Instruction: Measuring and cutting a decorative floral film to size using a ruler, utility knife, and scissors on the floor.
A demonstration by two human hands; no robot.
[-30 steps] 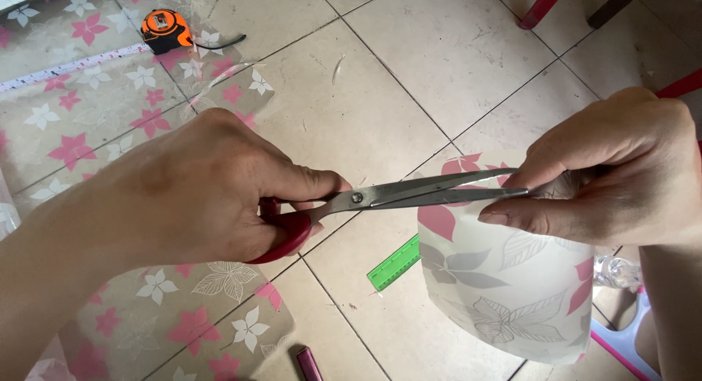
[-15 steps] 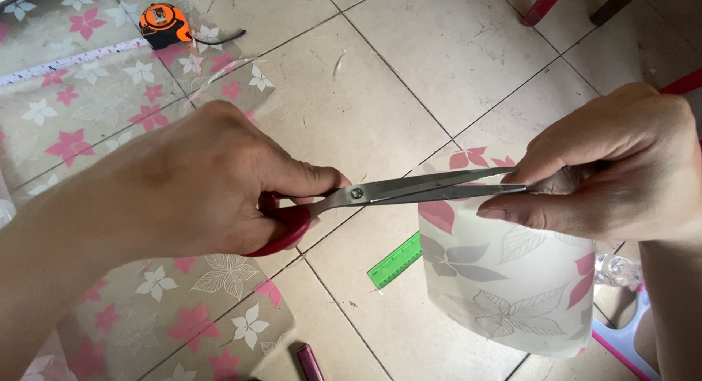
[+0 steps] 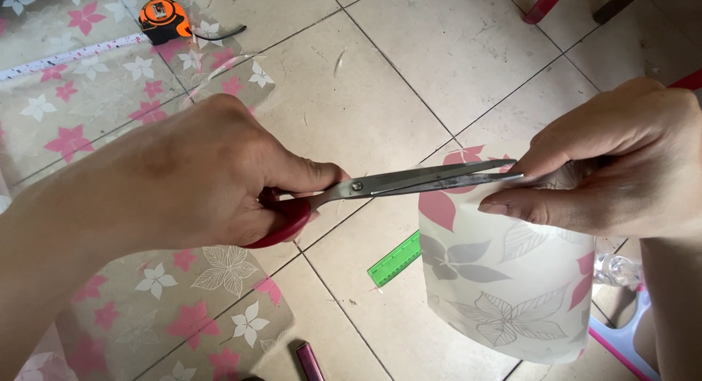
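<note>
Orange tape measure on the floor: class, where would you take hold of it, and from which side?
Grip the orange tape measure by its compact case, coming down from above with fingers on its two flat sides. It lies on the tiled floor, clear of both hands. Avoid the white tape drawn out to its left: thin, flat and limp, it offers no firm hold.

No packages, labels, signs or screens anywhere in view.

Floor's plain beige tile (image 3: 439, 66) with dark grout lines and a few scuffs, lit by soft daylight. Red furniture legs (image 3: 545, 4) poke in up top.
</note>
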